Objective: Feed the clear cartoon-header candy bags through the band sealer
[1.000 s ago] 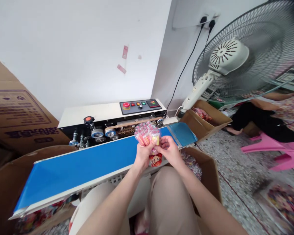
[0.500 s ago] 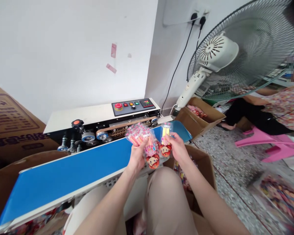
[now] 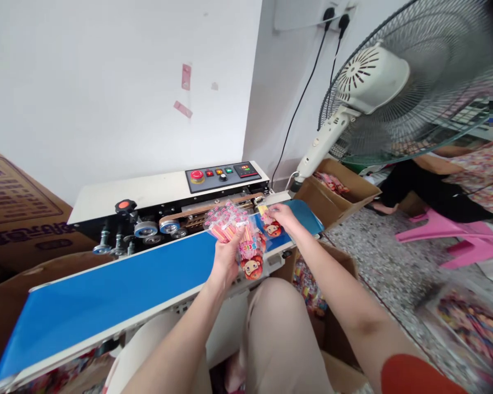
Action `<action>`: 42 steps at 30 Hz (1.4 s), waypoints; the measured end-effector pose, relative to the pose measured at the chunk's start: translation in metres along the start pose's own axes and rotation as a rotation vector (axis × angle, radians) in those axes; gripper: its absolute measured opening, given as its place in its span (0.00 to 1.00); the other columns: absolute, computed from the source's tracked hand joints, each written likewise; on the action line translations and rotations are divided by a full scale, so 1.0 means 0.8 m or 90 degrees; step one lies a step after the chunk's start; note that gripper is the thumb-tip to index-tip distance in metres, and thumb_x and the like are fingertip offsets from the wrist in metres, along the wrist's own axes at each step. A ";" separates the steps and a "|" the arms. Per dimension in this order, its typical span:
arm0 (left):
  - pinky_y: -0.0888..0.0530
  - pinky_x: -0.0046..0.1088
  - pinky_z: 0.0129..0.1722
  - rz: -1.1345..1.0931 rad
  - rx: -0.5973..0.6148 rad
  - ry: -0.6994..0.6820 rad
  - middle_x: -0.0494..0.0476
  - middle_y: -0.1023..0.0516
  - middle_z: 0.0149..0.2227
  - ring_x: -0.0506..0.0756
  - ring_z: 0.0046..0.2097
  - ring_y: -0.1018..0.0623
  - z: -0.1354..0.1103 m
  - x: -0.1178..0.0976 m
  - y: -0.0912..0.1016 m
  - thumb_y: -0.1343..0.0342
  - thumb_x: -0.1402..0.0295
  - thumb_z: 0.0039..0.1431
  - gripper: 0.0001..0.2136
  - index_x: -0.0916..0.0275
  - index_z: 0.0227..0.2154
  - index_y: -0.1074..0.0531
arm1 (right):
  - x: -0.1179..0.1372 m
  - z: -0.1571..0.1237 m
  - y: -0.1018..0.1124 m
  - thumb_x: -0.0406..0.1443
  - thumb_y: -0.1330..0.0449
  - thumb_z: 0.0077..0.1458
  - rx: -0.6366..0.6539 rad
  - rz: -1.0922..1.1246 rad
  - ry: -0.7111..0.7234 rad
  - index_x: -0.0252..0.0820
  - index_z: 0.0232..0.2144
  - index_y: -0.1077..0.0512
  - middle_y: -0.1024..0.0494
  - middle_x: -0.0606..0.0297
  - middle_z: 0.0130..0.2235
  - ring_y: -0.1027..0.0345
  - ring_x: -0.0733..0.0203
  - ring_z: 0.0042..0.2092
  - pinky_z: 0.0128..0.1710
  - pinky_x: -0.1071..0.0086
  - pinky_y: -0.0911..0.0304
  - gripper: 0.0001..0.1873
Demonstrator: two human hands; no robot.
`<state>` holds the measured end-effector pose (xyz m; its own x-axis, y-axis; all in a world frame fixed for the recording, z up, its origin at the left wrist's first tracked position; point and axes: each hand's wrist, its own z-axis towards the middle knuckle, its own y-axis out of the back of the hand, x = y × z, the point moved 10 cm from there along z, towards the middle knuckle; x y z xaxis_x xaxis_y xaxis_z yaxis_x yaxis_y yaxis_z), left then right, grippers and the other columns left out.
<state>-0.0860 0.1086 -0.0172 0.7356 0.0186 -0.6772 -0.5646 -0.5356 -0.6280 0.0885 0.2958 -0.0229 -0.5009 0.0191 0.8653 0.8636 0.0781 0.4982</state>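
Note:
My left hand [image 3: 227, 257] is closed on a fanned bunch of small printed candy packets [image 3: 250, 253], clear at the top with pink sticks showing and a cartoon figure below. The bunch is held over the blue conveyor belt [image 3: 148, 273] of a sealing machine. In my right hand [image 3: 282, 214] is a single candy packet [image 3: 273, 229], pinched between the fingers, with a yellow part and a red-haired cartoon head. It is at the right end of the machine's sealing band [image 3: 213, 208], beside the rollers; whether its edge is inside the band I cannot tell.
The control panel [image 3: 224, 176] with a red stop button tops the machine. A large fan [image 3: 373, 76] stands at right. Cardboard boxes [image 3: 332, 205] hold packets; another open box [image 3: 340, 268] is beside my knee. A person [image 3: 468, 169] sits near a pink stool [image 3: 456, 235].
My right hand has moved forward and slightly left with the single packet, from above my knee to the machine's band. My left hand keeps the bunch, shifted slightly left in view.

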 end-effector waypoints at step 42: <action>0.23 0.38 0.42 0.040 0.020 -0.077 0.63 0.18 0.39 0.61 0.39 0.19 0.006 0.000 0.006 0.28 0.65 0.35 0.23 0.66 0.38 0.23 | -0.002 -0.074 0.043 0.56 0.35 0.38 -0.224 0.404 0.028 0.42 0.22 0.34 0.30 0.71 0.21 0.38 0.66 0.23 0.24 0.71 0.40 0.25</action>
<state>-0.0900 0.1100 -0.0219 0.6489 0.0892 -0.7556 -0.6204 -0.5129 -0.5933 0.1225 0.2392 -0.0037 0.0993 -0.0870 0.9912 0.9584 -0.2595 -0.1188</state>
